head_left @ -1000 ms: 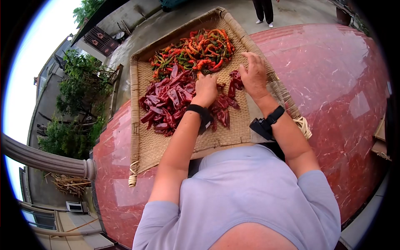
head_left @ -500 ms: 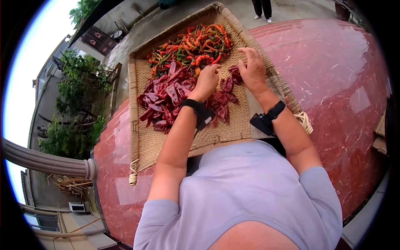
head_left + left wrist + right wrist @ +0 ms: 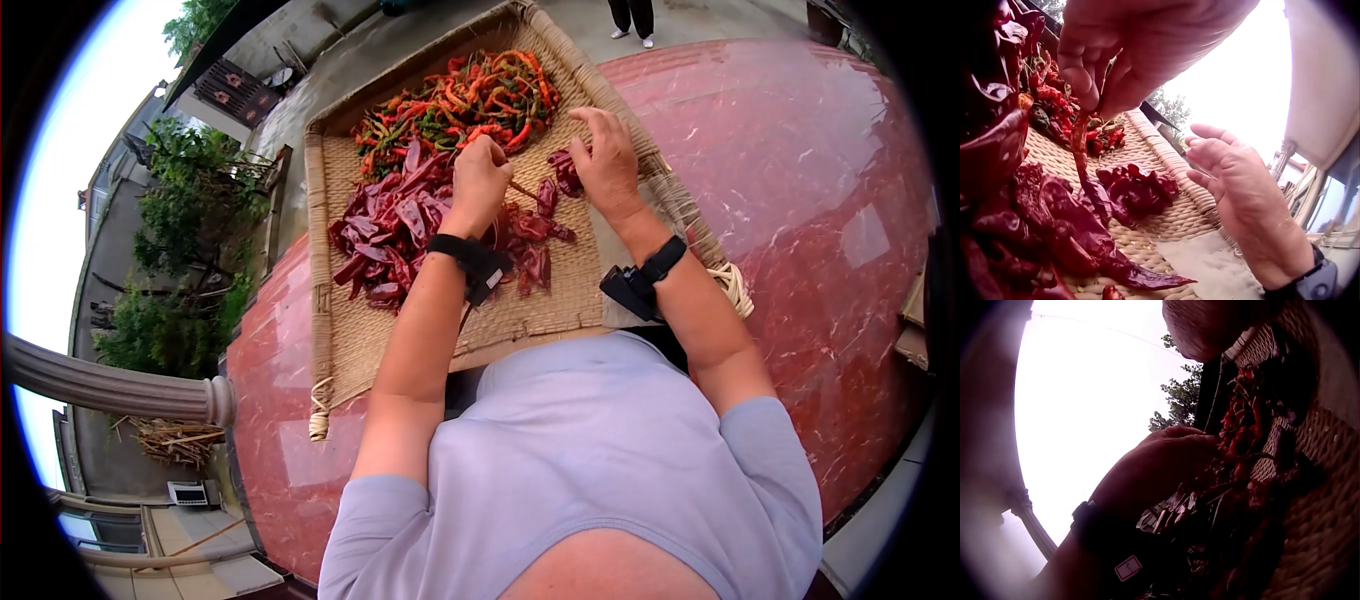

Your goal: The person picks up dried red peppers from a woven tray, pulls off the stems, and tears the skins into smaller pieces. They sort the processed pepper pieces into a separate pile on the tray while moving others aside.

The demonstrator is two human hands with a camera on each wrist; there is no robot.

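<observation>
Over the woven tray (image 3: pixel 570 295), the left hand (image 3: pixel 480 187) is beside the heap of dark red peppers (image 3: pixel 385 228). Its fingers pinch a thin red pepper (image 3: pixel 1080 147), seen hanging down in the left wrist view. The right hand (image 3: pixel 608 165) is held to the right, fingers bent loosely and apart, with nothing seen in its grip. A small dark red cluster (image 3: pixel 565 172) lies just left of it. Thin red, orange and green chillies (image 3: pixel 460 105) fill the far part of the tray. The right wrist view is dark, hiding the right fingertips.
Reddish polished floor (image 3: pixel 770 190) surrounds the tray. A person's legs (image 3: pixel 632 18) stand beyond it. To the left are a stone column (image 3: pixel 120 380) and leafy plants (image 3: pixel 180 210). A grey patch (image 3: pixel 625 262) lies along the tray's right side.
The left hand has drawn back and left from between the peppers, and a thin piece now shows beside its fingers. The right hand has stayed nearly in place.
</observation>
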